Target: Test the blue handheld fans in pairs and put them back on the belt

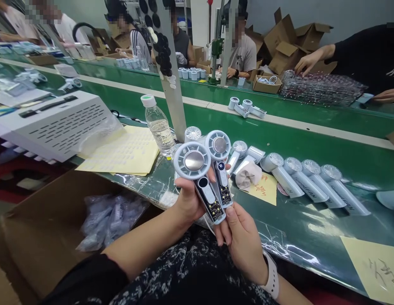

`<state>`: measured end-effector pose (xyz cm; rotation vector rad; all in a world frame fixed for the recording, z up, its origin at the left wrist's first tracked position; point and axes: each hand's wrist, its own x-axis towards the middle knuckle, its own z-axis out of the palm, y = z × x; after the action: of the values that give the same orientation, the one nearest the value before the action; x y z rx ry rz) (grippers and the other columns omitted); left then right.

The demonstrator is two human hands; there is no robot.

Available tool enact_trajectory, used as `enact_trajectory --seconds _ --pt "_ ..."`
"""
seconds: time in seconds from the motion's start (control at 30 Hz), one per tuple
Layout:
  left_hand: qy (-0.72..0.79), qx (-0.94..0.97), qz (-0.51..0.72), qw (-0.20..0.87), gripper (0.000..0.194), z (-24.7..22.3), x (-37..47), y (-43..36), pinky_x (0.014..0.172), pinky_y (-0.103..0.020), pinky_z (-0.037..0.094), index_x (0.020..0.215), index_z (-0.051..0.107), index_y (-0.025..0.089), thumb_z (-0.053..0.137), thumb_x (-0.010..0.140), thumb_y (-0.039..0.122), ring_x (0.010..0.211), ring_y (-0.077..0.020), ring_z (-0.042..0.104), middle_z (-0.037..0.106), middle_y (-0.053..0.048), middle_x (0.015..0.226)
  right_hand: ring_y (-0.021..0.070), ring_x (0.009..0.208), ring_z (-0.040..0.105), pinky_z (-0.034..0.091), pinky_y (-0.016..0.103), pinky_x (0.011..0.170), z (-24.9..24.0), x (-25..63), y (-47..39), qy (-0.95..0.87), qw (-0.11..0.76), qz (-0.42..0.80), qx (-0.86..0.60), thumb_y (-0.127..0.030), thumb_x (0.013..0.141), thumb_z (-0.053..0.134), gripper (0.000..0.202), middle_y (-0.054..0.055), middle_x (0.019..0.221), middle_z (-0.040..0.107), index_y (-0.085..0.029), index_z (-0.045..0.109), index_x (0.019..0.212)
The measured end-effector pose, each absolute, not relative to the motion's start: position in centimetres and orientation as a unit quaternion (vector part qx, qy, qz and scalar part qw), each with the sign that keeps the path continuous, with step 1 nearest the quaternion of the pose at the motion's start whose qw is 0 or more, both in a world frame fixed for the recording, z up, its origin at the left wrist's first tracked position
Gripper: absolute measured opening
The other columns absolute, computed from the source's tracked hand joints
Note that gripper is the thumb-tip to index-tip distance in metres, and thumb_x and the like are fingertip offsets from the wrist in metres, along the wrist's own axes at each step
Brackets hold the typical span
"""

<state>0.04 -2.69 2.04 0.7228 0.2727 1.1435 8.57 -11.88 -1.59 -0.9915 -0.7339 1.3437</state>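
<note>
Two light-blue handheld fans with exposed circuit boards are held up side by side over the table's near edge. My left hand (188,198) wraps round the handle of the nearer fan (193,162), whose small round display is dark. Behind it and a little to the right is the second fan (219,145), with its display lit. My right hand (240,228), with a white watch band on the wrist, pinches the lower end of that second fan's handle. The two handles lie close together, and fingers of my left hand show between the fan heads.
Several fans (289,180) lie in a row at the right, beside a crumpled white cloth (248,176). A water bottle (159,127), yellow sheets (130,150) and a slotted white box (66,127) stand left. An open carton (41,212) is below. People sit across the conveyor (279,127).
</note>
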Motion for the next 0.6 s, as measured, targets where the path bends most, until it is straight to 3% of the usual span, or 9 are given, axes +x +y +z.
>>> enact_trajectory --seconds 0.17,0.33,0.47,0.6 --pt "0.124 0.338 0.516 0.777 0.066 1.9 0.1 -2.1 0.08 -0.038 0.058 0.065 0.064 0.018 0.072 0.05 0.082 0.084 -0.025 0.07 0.073 -0.007 0.089 0.0164 0.07 0.056 0.046 0.03 0.068 -0.8 9.7 -12.0 -0.447 0.552 0.487 -0.508 -0.044 0.1 0.046 0.037 0.002 0.071 0.058 -0.02 0.057 0.074" --pt "0.187 0.286 0.594 0.728 0.06 2.4 -1.2 -0.5 0.083 -0.039 0.058 0.068 0.061 0.019 0.071 0.06 0.077 0.097 -0.0255 0.068 0.071 -0.006 0.097 0.0245 0.105 0.06 0.049 0.04 0.092 0.2 12.4 -12.8 -0.657 0.446 0.4 -0.458 -0.03 0.096 0.049 0.029 0.011 0.12 0.059 -0.021 0.056 0.07" --pt "0.185 0.312 0.54 0.76 0.061 2.2 -2.4 -0.9 0.08 -0.041 0.059 0.065 0.062 0.019 0.074 0.055 0.077 0.093 -0.0272 0.068 0.071 -0.009 0.099 0.0305 0.094 0.064 0.05 0.052 0.087 -0.6 17.1 -11.4 -0.663 0.321 0.245 -0.631 -0.028 0.09 0.058 0.017 0.011 0.102 0.069 -0.022 0.065 0.075" --pt "0.165 0.344 0.437 0.814 0.066 1.5 -2.3 -2.3 0.078 -0.043 0.06 0.065 0.062 0.017 0.073 0.051 0.08 0.095 -0.0321 0.07 0.072 -0.012 0.095 0.0342 0.101 0.059 0.047 0.06 0.09 -1.8 20.3 -7.9 -0.571 0.413 0.034 -0.709 -0.025 0.088 0.056 0.024 0.018 0.107 0.065 -0.015 0.068 0.106"
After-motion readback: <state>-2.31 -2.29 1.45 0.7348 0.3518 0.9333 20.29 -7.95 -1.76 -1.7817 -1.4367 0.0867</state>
